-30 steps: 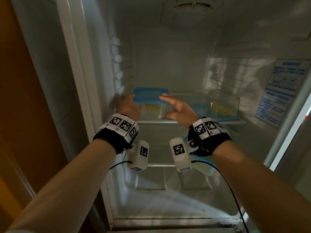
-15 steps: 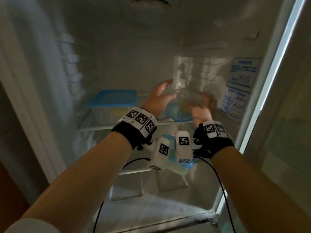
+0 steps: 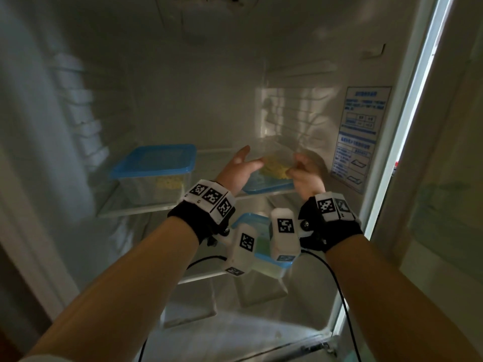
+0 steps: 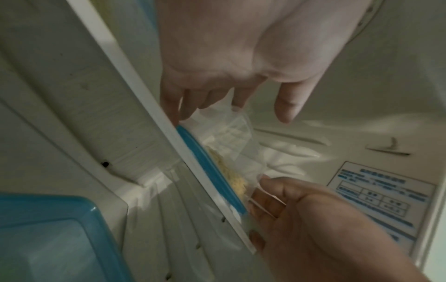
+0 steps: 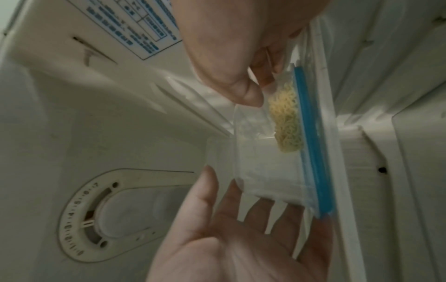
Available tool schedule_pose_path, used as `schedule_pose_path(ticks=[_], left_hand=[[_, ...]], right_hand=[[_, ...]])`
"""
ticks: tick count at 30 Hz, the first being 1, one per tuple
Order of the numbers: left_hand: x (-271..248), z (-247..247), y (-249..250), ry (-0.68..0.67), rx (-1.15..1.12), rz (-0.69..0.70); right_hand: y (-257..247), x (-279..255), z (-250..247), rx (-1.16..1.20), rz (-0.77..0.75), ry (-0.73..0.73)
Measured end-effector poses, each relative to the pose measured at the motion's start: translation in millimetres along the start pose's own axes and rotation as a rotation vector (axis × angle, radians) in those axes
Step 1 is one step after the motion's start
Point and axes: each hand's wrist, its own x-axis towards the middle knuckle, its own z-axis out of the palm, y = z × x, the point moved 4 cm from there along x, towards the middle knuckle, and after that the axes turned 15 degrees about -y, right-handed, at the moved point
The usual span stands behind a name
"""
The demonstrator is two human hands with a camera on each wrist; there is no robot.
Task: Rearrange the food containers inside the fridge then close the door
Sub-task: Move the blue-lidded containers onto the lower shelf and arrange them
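Clear plastic, upside down on its blue lid, the noodle container point(image 3: 274, 169) is sitting at the right end of the upper shelf point(image 3: 136, 209) (front edge). The right hand point(image 3: 305, 176) is gripping its right side with curled fingers; the left hand point(image 3: 239, 169) is touching its left side, fingers straight and spread.

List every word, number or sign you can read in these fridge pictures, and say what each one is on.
"7", "6", "5", "4", "3", "2", "1": numerals round the white round thermostat dial on the fridge ceiling.
Blue-printed white rectangular sticker on the right inner wall: text and tables too blurred to read.
Black-and-white square coded markers on the wrist bands: patterns only, no words.
Blue-lidded clear plastic containers: no lettering visible.
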Motion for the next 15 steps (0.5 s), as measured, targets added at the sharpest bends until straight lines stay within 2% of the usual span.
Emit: schedule_pose_path(ticks=[2,6,8,13,15], left_hand=[[-6,-6,-1,0.047,-0.042,0.026],[-13,-14,2,0.066,-0.128,0.055],[-17,-12,3,0.051,-0.162,0.055],[-24,-9,1,0.034,-0.321,0.055],[-28,-12,1,0.025,-0.410,0.035]], right_hand=[[-6,-2,6,0.012,-0.030,0.012],[-26,-8,4,0.071,-0.153,0.211],[-35,-11,3,0.173,-0.191,0.257],[-37,-11,16,0.307,-0.064,0.102],[-42,-14,18,0.277,-0.139,0.061]])
